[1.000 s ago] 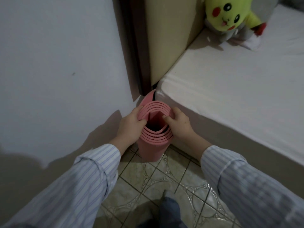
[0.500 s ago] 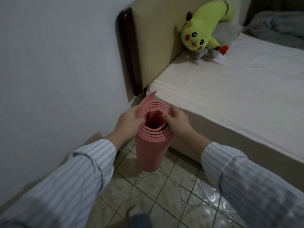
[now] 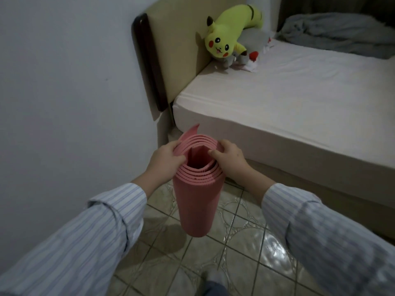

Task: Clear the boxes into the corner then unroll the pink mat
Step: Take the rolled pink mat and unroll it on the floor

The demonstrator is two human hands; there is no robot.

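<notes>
Both hands' fingers (image 3: 215, 153) grasping rolled pink mat (image 3: 197, 199); bed (image 3: 277, 112) just right, wall (image 3: 64, 82) left.

The one head camera looked forward and down, close over the floor (image 3: 245, 253), toward the bed (image 3: 277, 116) corner.

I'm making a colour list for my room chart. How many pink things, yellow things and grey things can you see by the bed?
Pink: 1, the rolled mat
Yellow: 1, the plush toy
Grey: 1, the crumpled blanket
Total: 3
</notes>
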